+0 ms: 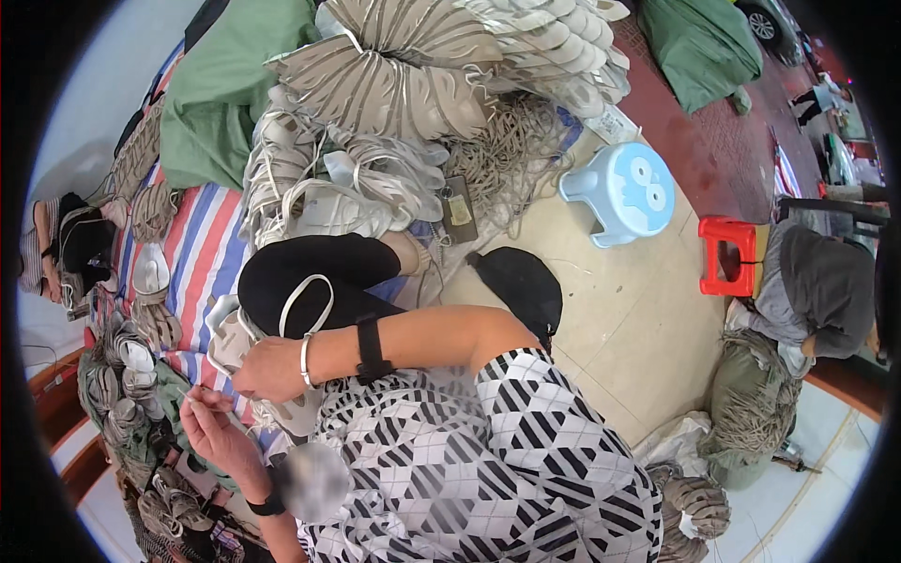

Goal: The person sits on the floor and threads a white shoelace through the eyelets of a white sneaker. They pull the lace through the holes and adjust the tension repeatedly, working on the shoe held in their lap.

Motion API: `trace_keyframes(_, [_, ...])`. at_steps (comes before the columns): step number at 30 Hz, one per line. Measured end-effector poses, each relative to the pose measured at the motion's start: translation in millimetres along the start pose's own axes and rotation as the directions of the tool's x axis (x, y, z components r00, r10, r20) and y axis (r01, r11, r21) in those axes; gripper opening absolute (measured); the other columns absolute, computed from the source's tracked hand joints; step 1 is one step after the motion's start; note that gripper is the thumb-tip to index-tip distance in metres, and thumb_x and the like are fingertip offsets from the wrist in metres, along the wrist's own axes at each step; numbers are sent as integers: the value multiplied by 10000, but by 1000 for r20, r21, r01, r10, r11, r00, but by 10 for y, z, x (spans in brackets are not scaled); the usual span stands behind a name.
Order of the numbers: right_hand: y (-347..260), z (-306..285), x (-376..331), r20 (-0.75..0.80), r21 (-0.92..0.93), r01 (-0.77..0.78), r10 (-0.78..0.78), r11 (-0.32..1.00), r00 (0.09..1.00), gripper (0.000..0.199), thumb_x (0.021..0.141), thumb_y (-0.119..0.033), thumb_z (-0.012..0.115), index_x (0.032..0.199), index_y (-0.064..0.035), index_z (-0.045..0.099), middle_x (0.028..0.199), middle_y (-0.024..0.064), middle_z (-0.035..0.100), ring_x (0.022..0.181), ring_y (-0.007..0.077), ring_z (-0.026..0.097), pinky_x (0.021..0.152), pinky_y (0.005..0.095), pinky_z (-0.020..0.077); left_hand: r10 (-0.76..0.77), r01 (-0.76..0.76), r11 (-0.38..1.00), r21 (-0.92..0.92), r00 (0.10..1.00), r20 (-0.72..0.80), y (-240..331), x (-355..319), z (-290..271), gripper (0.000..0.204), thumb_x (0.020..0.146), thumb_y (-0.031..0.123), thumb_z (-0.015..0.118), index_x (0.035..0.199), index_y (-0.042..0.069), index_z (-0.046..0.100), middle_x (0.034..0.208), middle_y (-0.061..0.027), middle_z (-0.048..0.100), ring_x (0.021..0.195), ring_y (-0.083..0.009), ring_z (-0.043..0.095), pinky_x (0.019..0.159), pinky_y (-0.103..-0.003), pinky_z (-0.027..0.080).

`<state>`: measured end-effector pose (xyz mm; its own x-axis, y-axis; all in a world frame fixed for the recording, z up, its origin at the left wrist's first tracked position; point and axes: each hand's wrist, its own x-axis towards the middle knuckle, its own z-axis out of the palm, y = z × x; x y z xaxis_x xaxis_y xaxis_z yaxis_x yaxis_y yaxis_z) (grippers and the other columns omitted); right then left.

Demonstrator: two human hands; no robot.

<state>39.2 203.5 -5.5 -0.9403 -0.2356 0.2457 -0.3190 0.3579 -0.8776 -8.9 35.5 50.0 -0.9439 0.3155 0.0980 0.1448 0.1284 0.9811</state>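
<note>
In the head view, a beige-and-white shoe upper lies at my lap, partly hidden behind my right hand. That hand wears a silver bangle, and its fingers are closed over the upper's edge; what they pinch is hidden. A white lace rises from beside the upper in a loop above my black-clad leg. Lower and to the left is my left hand, its fingers bent together near the right fingertips. Something thin and pale shows at its fingertips, too small to name.
Bundled shoe uppers are heaped ahead, beside tangled laces and green cloth. More bundles lie left on a striped sheet. To the right are a blue stool, a red stool and a seated person.
</note>
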Motion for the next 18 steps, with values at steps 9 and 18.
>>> trace_keyframes(9, [26,-72,-36,19,11,-4,4,1000,1000,118,762,-152,589,842,-84,643,771,160,654,774,338,643,692,445,488,-43,43,998,35,999,4,-10,-41,45,215,979,155,473,1057,-13,583,777,-41,594,637,-67,458,597,-199,380])
trace_keyframes(18, [59,-51,-24,-7,15,-7,8,1000,1000,117,757,-161,601,830,-77,636,757,156,650,772,337,642,695,446,487,-45,42,996,84,999,26,18,-63,87,207,975,159,488,1067,-2,580,745,-19,568,590,-50,398,530,-184,302])
